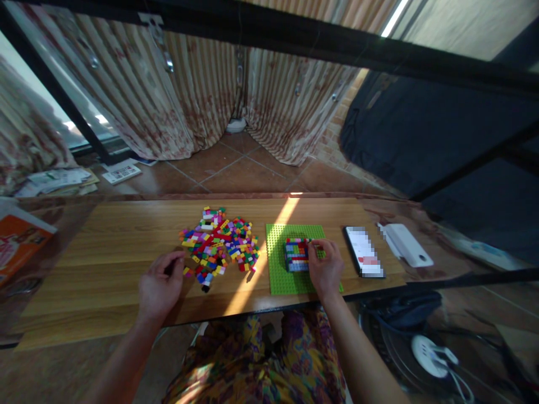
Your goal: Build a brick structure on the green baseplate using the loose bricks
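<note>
On a green studded baseplate sits a low block of toy bricks, built up in rows of light blue, red, white and other colours. My right hand is over its right end, thumb and fingers bent together against the bricks and hiding that end. Left of the plate lies a loose pile of small multicoloured toy bricks. My left hand hovers at the pile's left edge with its fingers curled together. Whether a brick is between those fingertips cannot be made out.
A phone with a lit screen lies right of the plate, and a white device lies beyond it. An orange box stands at the far left. The wooden table's front edge runs just before my lap. A dark bar crosses overhead.
</note>
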The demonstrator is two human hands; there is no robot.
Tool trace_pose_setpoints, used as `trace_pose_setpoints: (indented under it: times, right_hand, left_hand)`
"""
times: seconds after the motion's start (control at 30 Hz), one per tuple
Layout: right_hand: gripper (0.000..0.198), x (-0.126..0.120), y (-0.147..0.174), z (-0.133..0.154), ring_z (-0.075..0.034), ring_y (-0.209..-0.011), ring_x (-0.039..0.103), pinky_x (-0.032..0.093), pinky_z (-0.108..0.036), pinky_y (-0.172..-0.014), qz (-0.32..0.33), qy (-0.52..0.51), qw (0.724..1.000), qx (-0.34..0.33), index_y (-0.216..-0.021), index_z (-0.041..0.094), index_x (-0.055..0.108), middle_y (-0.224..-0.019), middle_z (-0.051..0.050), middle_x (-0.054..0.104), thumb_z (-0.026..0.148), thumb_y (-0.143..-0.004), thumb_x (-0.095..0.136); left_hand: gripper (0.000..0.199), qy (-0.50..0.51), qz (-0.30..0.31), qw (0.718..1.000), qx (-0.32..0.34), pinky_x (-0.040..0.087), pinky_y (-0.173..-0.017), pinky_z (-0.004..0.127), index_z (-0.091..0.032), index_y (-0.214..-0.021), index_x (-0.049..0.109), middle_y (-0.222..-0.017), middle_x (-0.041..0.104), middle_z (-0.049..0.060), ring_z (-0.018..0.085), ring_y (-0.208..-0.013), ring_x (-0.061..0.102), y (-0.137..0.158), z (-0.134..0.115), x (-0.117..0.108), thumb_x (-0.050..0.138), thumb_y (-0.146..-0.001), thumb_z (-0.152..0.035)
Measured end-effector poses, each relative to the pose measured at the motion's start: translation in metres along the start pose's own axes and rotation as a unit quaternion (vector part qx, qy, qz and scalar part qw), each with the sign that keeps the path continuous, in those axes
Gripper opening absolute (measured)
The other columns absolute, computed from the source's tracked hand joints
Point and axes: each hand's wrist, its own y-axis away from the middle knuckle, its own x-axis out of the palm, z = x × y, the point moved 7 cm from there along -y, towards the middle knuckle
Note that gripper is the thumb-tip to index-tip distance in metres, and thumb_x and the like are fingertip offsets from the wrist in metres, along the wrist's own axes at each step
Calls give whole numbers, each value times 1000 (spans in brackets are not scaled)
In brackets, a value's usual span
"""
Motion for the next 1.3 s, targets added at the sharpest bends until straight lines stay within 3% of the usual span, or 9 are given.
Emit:
trace_pose_setpoints:
  times: [0.8, 1.07, 1.2, 1.3]
  right_hand:
    - [26, 6, 2, -20, -16, -69, 59, 47, -30, -64, 27, -92, 991, 89, -83, 18, 67, -83, -5, 66, 43, -82, 61]
    - [38, 7, 7, -30, -17, -64, 61, 46, -28, -58, 30, -190, 960, 204, -88, 15, 68, -74, -6, 68, 52, -78, 62]
    - [39, 4, 3, -33, -16, -64, 60, 46, -28, -60, 5, -207, 951, 228, -87, 14, 67, -73, -5, 68, 51, -77, 62]
    - [40, 10, 1, -38, -17, -65, 60, 46, -29, -61, 23, -213, 947, 241, -88, 14, 68, -74, -6, 69, 52, -76, 63]
  left_hand:
    - [26, -11, 4, 1000, 11, 52, -80, 29, -22, -92, 68, -95, 72, 3, 19, -88, 67, 0, -1, 0, 49, -84, -37]
    - [26, -19, 3, 1000, 10, 52, -81, 30, -22, -92, 68, -95, 72, 4, 20, -87, 67, 0, -1, 0, 49, -84, -36]
    - [25, -21, 2, 1000, 18, 52, -81, 30, -22, -92, 68, -95, 72, 3, 19, -87, 67, 0, -1, 1, 49, -85, -36]
    - [26, -23, 1, 999, 25, 52, -81, 30, -22, -93, 68, -96, 72, 4, 20, -89, 67, 0, 1, 2, 49, -85, -37]
